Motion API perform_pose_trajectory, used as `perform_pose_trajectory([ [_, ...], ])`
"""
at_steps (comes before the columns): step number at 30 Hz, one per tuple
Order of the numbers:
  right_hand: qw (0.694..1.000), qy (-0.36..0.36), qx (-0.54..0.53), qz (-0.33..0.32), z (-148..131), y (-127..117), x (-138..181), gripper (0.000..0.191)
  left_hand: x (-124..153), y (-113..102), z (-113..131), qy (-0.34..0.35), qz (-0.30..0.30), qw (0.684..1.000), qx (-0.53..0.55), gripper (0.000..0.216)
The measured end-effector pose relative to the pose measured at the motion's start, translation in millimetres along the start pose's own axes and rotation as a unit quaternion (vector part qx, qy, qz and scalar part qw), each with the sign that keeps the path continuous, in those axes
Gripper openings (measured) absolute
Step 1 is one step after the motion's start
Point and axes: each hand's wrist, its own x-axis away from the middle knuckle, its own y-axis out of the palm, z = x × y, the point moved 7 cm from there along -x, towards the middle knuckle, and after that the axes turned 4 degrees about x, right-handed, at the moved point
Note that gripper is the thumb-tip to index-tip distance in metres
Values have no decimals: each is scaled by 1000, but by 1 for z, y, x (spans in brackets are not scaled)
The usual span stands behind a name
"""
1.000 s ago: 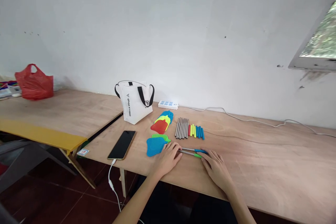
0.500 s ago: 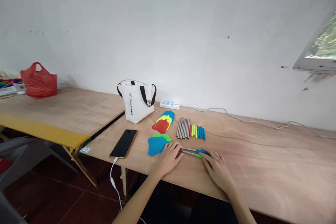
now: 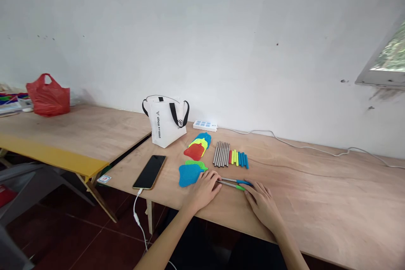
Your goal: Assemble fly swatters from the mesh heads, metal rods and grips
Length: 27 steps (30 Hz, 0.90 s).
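Two assembled fly swatters lie side by side on the table, a blue fly swatter (image 3: 190,174) in front of a green fly swatter (image 3: 195,163). My left hand (image 3: 207,187) rests flat over the spot where their heads meet the metal rods. At the other end, my right hand (image 3: 262,202) lies on the table with fingers stretched out, its fingertips touching the blue handle (image 3: 244,182) and the green handle (image 3: 240,187). Just beyond are loose swatter heads (image 3: 193,152) in red, yellow and blue, a row of metal rods (image 3: 221,154), and several red, yellow and blue handles (image 3: 239,159).
A phone (image 3: 149,171) with a charging cable (image 3: 136,218) lies on the left. Behind stand a white bag (image 3: 166,124) with black straps and a power strip (image 3: 205,125) with its cord along the wall. Another table holds a red plastic bag (image 3: 49,97).
The view has shifted very slightly. Both hands and the fly swatters stay where they were on the table.
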Motion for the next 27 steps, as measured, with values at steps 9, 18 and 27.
perform_pose_trajectory([
  [9, 1000, 5, -9, -8, 1, 1, 0, 36, -3, -7, 4, -13, -17, 999, 38, 14],
  [18, 998, 15, -50, -19, -1, -5, -2, 32, 14, -66, -37, -147, -25, 989, 3, 39],
  [27, 996, 47, -80, -12, -1, -8, -4, 33, 33, -81, -91, -305, -102, 945, -63, 90],
])
